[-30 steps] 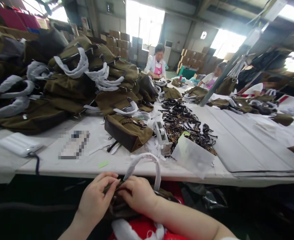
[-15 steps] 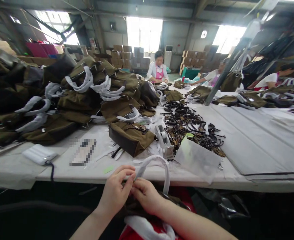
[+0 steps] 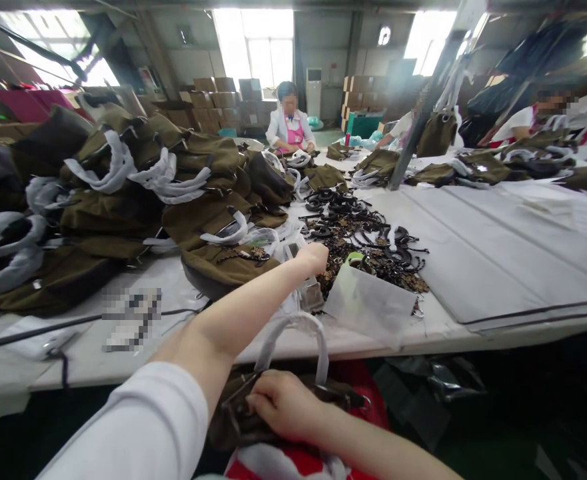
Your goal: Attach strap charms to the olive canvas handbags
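My left hand [image 3: 316,259] is stretched out over the table, at the tape dispenser [image 3: 310,295] and the left edge of a heap of dark straps and patterned pieces [image 3: 373,230]. Its fingers are hidden behind the back of the hand. Low in the view, my right hand [image 3: 282,403] is closed, thumb and fingers pinching the top edge of an olive bag [image 3: 230,417] in my lap. One white-wrapped handle [image 3: 298,320] of that bag stands up in a loop. Another olive bag [image 3: 218,270] lies on the table, partly behind my left forearm.
Many olive bags [image 3: 108,220] are piled on the left. A phone [image 3: 132,320] and a white device [image 3: 36,337] lie near the front edge. A translucent sheet [image 3: 376,307] is right of the dispenser. A slanted post [image 3: 423,107] rises from the table. People sit across it.
My left hand has left the bag and reached forward to the dispenser and heap. My right hand stays at the bag. The view has shifted, and table items appear further left.
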`<state>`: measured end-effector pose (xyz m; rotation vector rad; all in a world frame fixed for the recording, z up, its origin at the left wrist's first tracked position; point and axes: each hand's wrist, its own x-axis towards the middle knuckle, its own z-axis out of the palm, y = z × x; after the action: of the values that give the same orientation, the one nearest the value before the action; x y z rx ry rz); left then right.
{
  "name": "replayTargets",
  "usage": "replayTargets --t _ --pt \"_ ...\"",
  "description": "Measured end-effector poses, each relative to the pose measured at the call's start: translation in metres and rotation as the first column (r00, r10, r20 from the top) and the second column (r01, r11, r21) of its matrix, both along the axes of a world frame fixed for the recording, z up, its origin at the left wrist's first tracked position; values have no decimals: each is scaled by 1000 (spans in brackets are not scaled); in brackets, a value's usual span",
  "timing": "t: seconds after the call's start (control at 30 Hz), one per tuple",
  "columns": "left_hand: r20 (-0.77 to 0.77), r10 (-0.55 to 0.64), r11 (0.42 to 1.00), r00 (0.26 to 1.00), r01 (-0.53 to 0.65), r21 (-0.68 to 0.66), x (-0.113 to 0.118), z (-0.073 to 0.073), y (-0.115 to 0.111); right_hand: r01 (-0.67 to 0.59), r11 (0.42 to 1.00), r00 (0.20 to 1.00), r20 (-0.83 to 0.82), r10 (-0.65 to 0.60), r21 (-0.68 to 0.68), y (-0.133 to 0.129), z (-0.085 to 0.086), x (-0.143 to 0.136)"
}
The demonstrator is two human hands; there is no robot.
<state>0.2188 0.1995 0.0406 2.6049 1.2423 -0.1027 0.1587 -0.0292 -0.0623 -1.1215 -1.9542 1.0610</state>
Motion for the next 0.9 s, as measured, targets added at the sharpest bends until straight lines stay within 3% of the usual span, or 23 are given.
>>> replayTargets --t 0.17,0.27,0.4,0.53,0.63,0.7,0.77,0.83,0.9 --pt "-57 86 994 995 -89 -61 22 -35 22 6 1000 999 36 -7 21 -2 3 14" --pt "20 140 987 990 -138 -79 20 -39 25 26 999 999 45 -27 25 1 3 22" --pt "261 203 979 944 -195 -58 0 -18 28 10 1000 999 48 -11 29 1 4 23" --pt "498 246 966 832 -251 -58 -48 17 13 -12 996 997 81 5 88 -1 8 17" --pt "714 303 953 632 -194 -233 -103 34 -19 -63 985 995 93 48 160 -3 12 10" --pt "818 371 926 440 -104 -364 -145 37 -48 -99 976 993 83 84 193 -6 16 4" --pt "830 464 882 311 -74 -465 -184 34 -80 -125 971 991 65 114 204 -9 18 -2" --pt "767 603 794 220 -80 -602 -219 25 -110 -133 972 991 50 125 194 -12 20 -8" --pt "638 763 645 103 -49 -763 -246 11 -135 -129 977 992 39 124 169 -12 21 -15"
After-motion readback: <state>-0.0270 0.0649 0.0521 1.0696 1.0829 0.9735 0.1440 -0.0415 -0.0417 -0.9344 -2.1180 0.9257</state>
